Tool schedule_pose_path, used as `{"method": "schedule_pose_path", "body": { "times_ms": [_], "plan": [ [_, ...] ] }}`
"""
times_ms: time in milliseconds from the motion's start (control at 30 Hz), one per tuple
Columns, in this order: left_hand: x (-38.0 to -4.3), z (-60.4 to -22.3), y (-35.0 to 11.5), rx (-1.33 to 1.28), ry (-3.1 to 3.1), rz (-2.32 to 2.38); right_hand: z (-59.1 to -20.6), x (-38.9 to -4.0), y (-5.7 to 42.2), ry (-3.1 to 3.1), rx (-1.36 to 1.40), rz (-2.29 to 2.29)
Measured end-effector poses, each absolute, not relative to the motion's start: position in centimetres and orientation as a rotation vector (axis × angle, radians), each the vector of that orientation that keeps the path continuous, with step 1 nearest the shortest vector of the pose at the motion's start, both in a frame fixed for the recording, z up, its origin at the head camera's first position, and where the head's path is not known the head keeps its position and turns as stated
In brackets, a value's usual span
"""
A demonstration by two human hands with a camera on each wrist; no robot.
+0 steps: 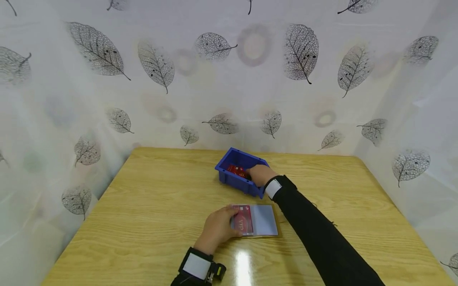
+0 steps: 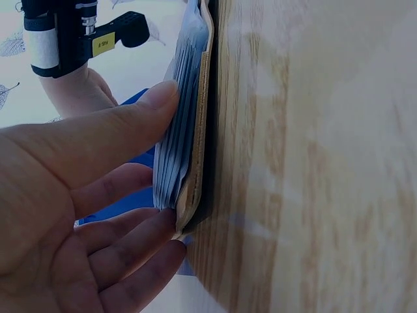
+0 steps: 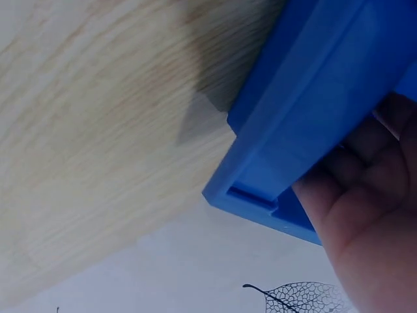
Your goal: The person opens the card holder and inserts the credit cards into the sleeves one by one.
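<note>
A card holder [image 1: 265,220] with clear plastic sleeves and a tan cover lies open on the table. In its left sleeve shows a red card [image 1: 243,221] marked VIP. My left hand [image 1: 218,225] grips the holder's left end, and in the left wrist view its thumb presses the stacked sleeves [image 2: 176,130] while the fingers are at the lower edge. Beyond the holder stands a blue bin [image 1: 234,181] with red cards [image 1: 237,171] inside. My right hand [image 1: 262,174] reaches over the bin's right side into it. The bin hides its fingertips, so I cannot tell what they hold.
Both things are on a light wood table [image 1: 161,190]. A pale curtain [image 1: 229,87] printed with dark leaves hangs behind and along both sides. The right sleeve [image 1: 315,230] passes close by the holder's right end.
</note>
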State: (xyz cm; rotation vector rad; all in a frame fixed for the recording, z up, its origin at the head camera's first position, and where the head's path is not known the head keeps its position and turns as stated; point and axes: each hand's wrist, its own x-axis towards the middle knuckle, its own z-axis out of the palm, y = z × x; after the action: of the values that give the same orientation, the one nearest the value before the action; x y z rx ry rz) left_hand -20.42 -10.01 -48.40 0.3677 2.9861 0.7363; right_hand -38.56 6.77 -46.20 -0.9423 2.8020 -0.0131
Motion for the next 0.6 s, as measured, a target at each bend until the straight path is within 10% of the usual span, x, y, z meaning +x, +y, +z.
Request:
{"method": "schedule_pose_path", "body": {
  "times_ms": [600],
  "plan": [
    [-20.4, -48.3, -10.0, 0.349, 2.962, 0.757, -44.2, -39.7, 8.2, 2.554, -0.895, -0.458]
  ]
}}
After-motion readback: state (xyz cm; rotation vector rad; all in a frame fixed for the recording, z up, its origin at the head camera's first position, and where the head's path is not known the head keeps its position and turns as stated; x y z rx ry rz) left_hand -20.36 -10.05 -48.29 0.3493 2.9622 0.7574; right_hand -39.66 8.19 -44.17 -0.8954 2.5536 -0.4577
